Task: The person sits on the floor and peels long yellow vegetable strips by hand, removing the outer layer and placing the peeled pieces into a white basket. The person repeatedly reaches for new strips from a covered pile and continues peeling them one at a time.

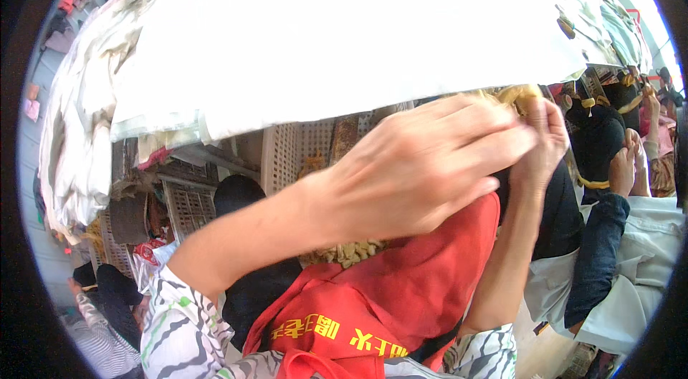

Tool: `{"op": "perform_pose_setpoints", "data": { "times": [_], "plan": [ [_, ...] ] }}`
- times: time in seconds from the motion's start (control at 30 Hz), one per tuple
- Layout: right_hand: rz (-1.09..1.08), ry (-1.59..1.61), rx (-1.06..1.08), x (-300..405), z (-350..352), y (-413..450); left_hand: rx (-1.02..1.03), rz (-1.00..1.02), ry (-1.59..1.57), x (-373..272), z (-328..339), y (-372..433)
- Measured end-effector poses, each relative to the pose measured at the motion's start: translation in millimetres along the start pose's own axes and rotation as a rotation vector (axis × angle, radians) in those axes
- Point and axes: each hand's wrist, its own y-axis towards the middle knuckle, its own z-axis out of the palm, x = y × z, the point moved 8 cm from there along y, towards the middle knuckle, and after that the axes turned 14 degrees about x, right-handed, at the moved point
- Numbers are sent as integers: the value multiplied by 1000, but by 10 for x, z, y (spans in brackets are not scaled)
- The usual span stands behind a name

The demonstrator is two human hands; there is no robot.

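My right hand (543,137) is raised at the table edge, its fingers closed on a soft yellow strip (518,94). From the other side my left hand (414,164) reaches across, blurred, with its fingertips against the right hand. Whether it also grips the strip is hidden. Below my hands a red apron (398,282) with yellow writing covers my lap. Several small yellowish-brown pieces (355,252) lie in a heap just beyond the apron, under my left forearm.
A table with a glaring white cover (344,35) spans the top. Beneath it stand a beige perforated plastic crate (282,156) and a dark slatted crate (188,204). On the right, a co-worker's hands (629,164) hold a yellow strip (594,184). Another person (102,325) sits at left.
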Motion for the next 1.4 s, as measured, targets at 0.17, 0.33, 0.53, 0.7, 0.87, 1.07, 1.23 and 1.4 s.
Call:
{"op": "perform_pose_setpoints", "data": {
  "times": [0.17,0.33,0.53,0.7,0.87,1.07,1.23,1.4],
  "plan": [
    [30,207,236,263,266,-70,210,280,211,411,466,705],
    [3,-670,242,440,-86,-909,464,129,737,992,835,716],
    [312,-1153,156,186,-2282,-3545,512,177,733,1046,970,619],
    [1161,-1711,-40,141,-3435,-5556,538,213,682,941,940,687],
    [892,-549,-283,-254,-2573,-4307,401,164,345,-245,1020,763],
    [368,28,333,574,-554,-2421,196,139,263,-1296,583,-82],
    [198,-27,539,1132,-433,-2315,220,-304,343,-864,-273,-1068],
    [340,-419,622,925,-169,-2188,80,-481,356,-957,-467,-1432]
  ]
}}
